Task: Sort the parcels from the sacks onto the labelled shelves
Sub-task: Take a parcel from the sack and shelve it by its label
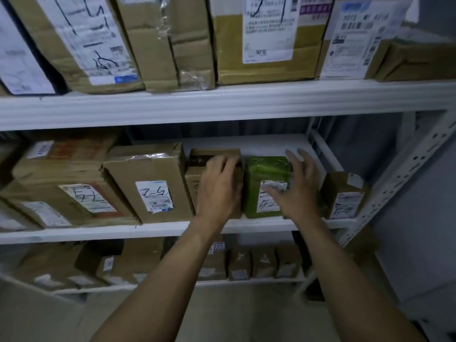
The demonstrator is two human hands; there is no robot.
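Note:
A green wrapped parcel [265, 172] with a white handwritten label stands on the middle shelf [160, 229]. My right hand [297, 187] lies against its right front with fingers spread and straight. To its left stands a brown cardboard box [214, 153]; my left hand [220, 186] covers its front, fingers bent over the top edge. Both parcels stand upright, side by side and touching.
More labelled cardboard boxes [150, 181] fill the middle shelf to the left, and a small box [344, 195] stands at its right end. Large boxes [261, 38] crowd the upper shelf, small ones [251, 264] the lower. A perforated white upright [404, 169] bounds the right side.

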